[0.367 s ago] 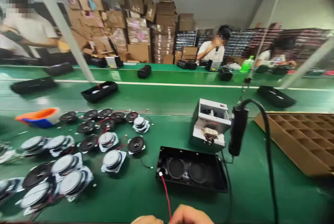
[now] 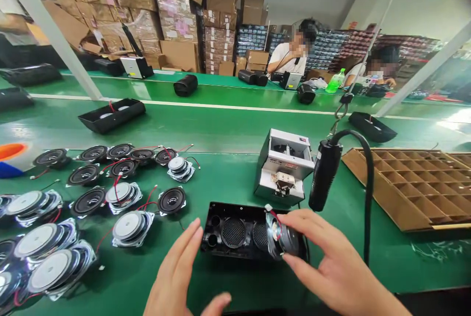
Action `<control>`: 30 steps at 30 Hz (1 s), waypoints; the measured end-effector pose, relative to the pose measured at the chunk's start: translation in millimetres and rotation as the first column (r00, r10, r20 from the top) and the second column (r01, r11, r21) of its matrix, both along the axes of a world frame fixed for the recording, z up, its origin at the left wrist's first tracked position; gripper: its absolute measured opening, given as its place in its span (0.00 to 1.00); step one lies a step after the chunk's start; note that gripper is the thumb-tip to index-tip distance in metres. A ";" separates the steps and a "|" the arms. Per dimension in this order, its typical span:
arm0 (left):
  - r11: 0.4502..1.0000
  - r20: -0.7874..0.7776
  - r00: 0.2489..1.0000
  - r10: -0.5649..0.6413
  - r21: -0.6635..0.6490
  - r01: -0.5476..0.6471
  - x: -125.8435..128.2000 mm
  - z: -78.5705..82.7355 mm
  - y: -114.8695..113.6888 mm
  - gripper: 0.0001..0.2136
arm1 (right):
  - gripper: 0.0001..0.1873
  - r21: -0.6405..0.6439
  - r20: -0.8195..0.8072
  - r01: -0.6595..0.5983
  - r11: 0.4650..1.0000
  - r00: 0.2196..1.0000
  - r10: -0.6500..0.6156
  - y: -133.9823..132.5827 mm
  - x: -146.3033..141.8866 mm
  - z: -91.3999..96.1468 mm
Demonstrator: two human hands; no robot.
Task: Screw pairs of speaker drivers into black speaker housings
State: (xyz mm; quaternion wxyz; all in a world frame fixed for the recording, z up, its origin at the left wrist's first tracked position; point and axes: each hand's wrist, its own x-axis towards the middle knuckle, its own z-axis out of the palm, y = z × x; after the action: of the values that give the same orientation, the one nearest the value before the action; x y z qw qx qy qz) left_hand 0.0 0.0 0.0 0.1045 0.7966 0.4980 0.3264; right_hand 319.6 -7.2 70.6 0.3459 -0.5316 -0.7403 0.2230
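My right hand (image 2: 324,257) grips a speaker driver (image 2: 281,237) by its edges, tilted on its side over the right part of a black speaker housing (image 2: 217,223). A red wire with a white plug hangs on the driver. The housing lies open side up on the green bench and shows two round mesh grilles, the right one partly covered by the driver. My left hand (image 2: 180,272) is at the housing's near left corner, fingers stretched and thumb apart, with nothing in it.
Several speaker drivers (image 2: 128,227) lie spread on the left. Behind the housing stands a grey-white screw feeder (image 2: 285,166), with a black electric screwdriver (image 2: 326,173) hanging beside it. A cardboard divider tray (image 2: 423,188) is at the right. Black housings (image 2: 112,115) sit on the green belt; people work beyond.
Both hands have come up from the bottom edge. My right hand now has a speaker driver over the housing, and the red wire at the housing's left end is gone. The view has shifted.
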 end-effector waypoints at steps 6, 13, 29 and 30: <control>0.997 0.048 0.998 -0.033 -0.068 0.037 20.8 -14.7 20.8 0.32 | 0.26 -0.161 0.312 -0.057 0.985 0.944 0.105 24.7 11.5 -5.8; 0.998 0.123 0.992 0.002 -0.064 0.006 20.4 -26.0 17.9 0.33 | 0.28 -0.298 0.494 -0.098 0.950 0.835 0.241 40.3 8.4 -2.4; 0.994 0.122 0.993 0.004 -0.111 0.010 19.6 -21.6 23.2 0.29 | 0.31 -0.350 0.537 -0.161 0.923 0.773 0.338 55.2 7.6 -2.2; 0.994 0.127 0.992 0.000 -0.112 0.014 19.8 -21.8 23.3 0.30 | 0.30 -0.357 0.535 -0.165 0.919 0.770 0.346 55.1 7.1 -2.0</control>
State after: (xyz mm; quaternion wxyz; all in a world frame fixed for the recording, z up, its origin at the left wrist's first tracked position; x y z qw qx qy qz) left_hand 19.8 23.3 -21.8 0.1818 0.7688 0.5051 0.3475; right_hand 326.7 48.0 68.7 -0.0162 -0.5119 -0.8356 0.1986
